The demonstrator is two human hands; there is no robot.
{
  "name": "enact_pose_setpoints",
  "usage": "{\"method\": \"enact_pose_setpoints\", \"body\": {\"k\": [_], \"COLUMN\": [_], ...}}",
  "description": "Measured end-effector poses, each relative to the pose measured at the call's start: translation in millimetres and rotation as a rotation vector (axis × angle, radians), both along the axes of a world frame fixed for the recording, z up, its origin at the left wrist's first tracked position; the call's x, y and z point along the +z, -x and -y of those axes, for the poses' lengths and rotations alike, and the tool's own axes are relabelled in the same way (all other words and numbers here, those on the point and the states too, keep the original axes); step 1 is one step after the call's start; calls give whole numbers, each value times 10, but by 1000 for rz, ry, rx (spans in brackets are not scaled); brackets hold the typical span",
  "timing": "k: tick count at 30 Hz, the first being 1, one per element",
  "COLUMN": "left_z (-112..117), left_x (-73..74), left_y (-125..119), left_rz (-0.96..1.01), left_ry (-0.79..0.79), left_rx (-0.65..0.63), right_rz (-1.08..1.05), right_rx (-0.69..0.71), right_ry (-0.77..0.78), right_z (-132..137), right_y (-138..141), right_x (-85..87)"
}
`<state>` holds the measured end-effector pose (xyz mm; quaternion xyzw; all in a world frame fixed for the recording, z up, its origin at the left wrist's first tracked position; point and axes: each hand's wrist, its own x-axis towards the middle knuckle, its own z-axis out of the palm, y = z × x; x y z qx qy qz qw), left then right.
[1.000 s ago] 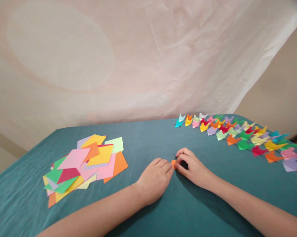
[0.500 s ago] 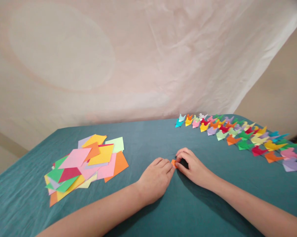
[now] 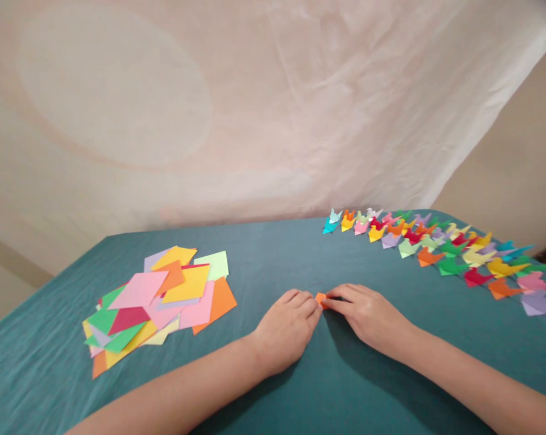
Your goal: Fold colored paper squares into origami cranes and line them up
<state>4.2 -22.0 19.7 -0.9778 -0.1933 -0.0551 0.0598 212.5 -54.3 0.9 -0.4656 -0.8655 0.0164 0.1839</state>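
Note:
A small piece of orange paper (image 3: 320, 299) shows between my two hands, over the middle of the table. Most of it is hidden under my fingers, so its folded shape cannot be made out. My left hand (image 3: 288, 326) lies over its left part, fingers together and pressing down. From the right, my right hand (image 3: 366, 311) pinches its edge between thumb and fingertips.
Loose paper squares (image 3: 182, 296) in many colours lie in a heap on the left. Folded paper birds (image 3: 429, 257) stand in rows along the right side. A dark green cloth (image 3: 263, 254) covers the table, and a pale sheet (image 3: 254, 121) hangs behind it.
My right hand has turned and lowered, its curled fingers now straighter as they pinch the orange paper. My left hand has stayed in place.

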Motion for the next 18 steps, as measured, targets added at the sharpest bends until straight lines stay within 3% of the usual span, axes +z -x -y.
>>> {"method": "enact_pose_setpoints", "body": {"k": [8, 18], "left_z": [0, -43], "left_x": [15, 61], "left_y": [-5, 73], "left_rz": [-11, -57], "left_ry": [6, 15], "left_rx": [-1, -55], "right_rz": [300, 285], "right_rx": [-4, -4], "right_ry": [-32, -9], "right_z": [95, 108], "right_y": [111, 134], "right_x": [104, 147]}}
